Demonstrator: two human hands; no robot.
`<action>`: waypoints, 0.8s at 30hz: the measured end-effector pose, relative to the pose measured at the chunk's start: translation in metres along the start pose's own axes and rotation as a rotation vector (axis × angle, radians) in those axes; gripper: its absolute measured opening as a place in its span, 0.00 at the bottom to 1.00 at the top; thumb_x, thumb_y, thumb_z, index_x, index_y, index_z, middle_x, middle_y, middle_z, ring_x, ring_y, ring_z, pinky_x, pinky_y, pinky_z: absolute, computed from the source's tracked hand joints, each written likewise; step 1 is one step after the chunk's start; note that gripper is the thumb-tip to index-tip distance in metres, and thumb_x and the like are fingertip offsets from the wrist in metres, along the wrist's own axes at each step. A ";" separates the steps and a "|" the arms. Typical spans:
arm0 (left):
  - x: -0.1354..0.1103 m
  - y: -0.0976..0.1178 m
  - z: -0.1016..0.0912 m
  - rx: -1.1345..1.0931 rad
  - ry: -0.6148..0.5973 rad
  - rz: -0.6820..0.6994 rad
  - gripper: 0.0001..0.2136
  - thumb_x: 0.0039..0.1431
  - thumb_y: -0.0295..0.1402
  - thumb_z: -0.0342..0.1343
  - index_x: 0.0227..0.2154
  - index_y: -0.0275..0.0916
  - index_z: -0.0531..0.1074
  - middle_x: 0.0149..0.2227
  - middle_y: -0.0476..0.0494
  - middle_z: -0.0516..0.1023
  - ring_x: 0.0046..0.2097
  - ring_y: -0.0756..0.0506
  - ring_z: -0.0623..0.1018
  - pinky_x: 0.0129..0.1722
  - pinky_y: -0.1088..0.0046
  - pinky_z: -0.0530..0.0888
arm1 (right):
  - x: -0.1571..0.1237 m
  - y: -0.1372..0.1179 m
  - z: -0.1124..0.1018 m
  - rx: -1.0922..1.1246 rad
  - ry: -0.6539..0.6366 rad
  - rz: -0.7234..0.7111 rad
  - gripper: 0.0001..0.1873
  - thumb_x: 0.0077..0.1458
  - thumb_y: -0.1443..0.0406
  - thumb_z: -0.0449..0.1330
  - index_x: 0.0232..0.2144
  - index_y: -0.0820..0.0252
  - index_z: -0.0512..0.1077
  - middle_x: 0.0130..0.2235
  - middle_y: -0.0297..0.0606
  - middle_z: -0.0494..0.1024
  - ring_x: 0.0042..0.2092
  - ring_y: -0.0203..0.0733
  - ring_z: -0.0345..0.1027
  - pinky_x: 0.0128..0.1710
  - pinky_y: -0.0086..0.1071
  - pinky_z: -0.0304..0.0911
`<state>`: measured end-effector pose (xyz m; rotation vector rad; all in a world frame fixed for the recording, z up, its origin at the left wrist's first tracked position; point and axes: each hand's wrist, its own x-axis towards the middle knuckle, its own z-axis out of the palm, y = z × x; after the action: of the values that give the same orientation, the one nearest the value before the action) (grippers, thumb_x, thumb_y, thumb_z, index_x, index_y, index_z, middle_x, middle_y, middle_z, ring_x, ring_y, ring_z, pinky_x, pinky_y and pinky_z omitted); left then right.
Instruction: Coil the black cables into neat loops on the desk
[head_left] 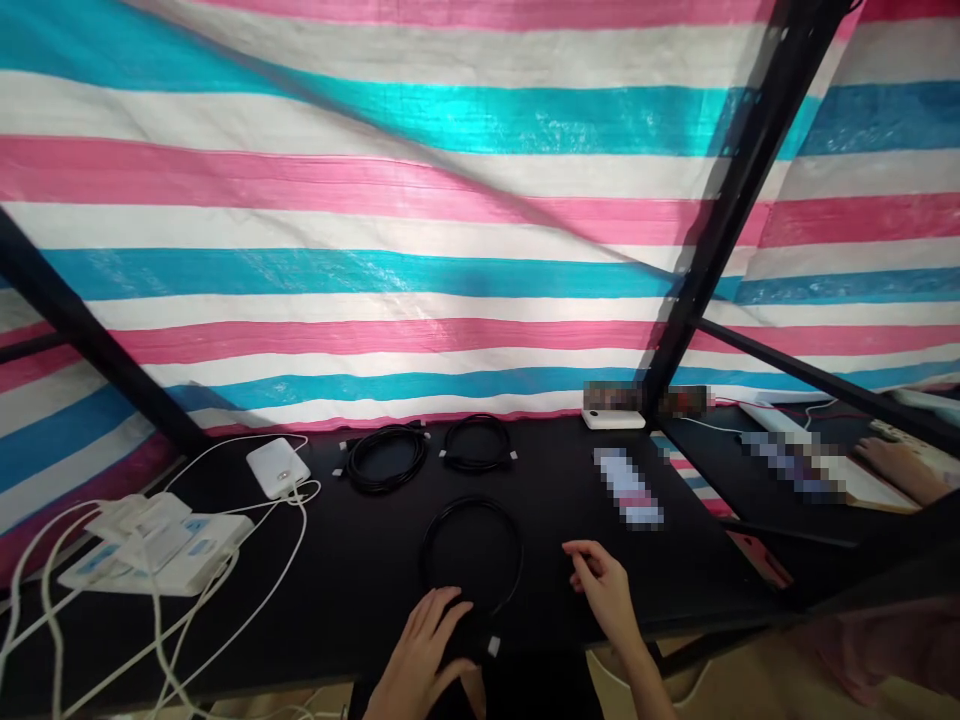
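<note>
A thin black cable (520, 548) is looped in a single ring on the black tabletop in front of me. My left hand (426, 652) rests at the ring's lower left, its fingers stretched out and apart; they seem to touch the cable, though the contact is partly hidden. A white-tipped connector (493, 646) shows near the table's front edge, right of that hand. To the right of the ring, my right hand (604, 590) hovers with loosely bent fingers, nothing visible in it. Behind the ring lie two coiled black cables, a thicker one (385, 487) and a smaller one (478, 468).
At left, white cables (289, 570) tangle around a white power strip (214, 560) and a white box (276, 468). A blurred phone-like item (628, 488) lies at right. Black frame posts (720, 260) stand before the striped sheet (420, 220). Another person's hand (900, 468) is at far right.
</note>
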<state>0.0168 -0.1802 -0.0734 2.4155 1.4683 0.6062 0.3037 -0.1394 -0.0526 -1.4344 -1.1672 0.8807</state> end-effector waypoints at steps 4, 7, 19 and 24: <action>-0.012 0.000 0.006 0.170 0.113 0.044 0.14 0.50 0.22 0.53 0.39 0.46 0.70 0.40 0.46 0.75 0.44 0.41 0.74 0.47 0.64 0.70 | 0.002 -0.005 0.002 -0.046 -0.071 0.096 0.19 0.49 0.54 0.54 0.33 0.61 0.76 0.29 0.37 0.77 0.16 0.33 0.63 0.13 0.26 0.59; -0.009 0.007 -0.005 0.251 0.116 0.115 0.11 0.47 0.20 0.54 0.31 0.43 0.68 0.36 0.48 0.74 0.40 0.43 0.74 0.46 0.65 0.67 | 0.003 -0.010 0.002 -0.048 -0.051 0.094 0.18 0.48 0.54 0.54 0.32 0.61 0.75 0.28 0.37 0.77 0.16 0.34 0.64 0.13 0.27 0.60; 0.006 0.017 -0.048 0.016 0.150 0.120 0.09 0.49 0.24 0.51 0.30 0.42 0.72 0.25 0.45 0.77 0.26 0.44 0.75 0.32 0.69 0.71 | -0.001 -0.004 0.001 -0.026 -0.046 0.082 0.19 0.48 0.54 0.54 0.33 0.62 0.74 0.28 0.38 0.77 0.18 0.35 0.65 0.16 0.28 0.61; 0.050 0.064 -0.052 -0.564 0.685 -0.535 0.13 0.52 0.45 0.56 0.25 0.40 0.69 0.14 0.53 0.62 0.17 0.49 0.65 0.19 0.75 0.63 | -0.001 -0.005 0.002 -0.094 -0.030 0.065 0.18 0.49 0.54 0.53 0.33 0.60 0.75 0.28 0.38 0.77 0.19 0.36 0.66 0.16 0.28 0.61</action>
<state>0.0631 -0.1651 0.0100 1.3534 1.7550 1.5377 0.3005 -0.1400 -0.0485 -1.5474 -1.2039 0.9053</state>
